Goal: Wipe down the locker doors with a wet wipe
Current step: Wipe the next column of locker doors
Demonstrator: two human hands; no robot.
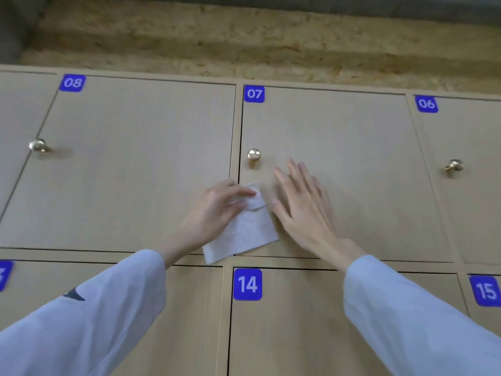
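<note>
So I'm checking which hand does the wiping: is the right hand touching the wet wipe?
Apart. The head view shows bare door between the right hand and the wet wipe, which the left hand pinches.

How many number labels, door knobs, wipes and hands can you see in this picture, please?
Blue number labels: 6, namely 08, 07, 06, 14, 15 and one cut off at the left edge
Gold door knobs: 3
White wipe: 1
Hands: 2, left hand and right hand
Total: 12
</note>
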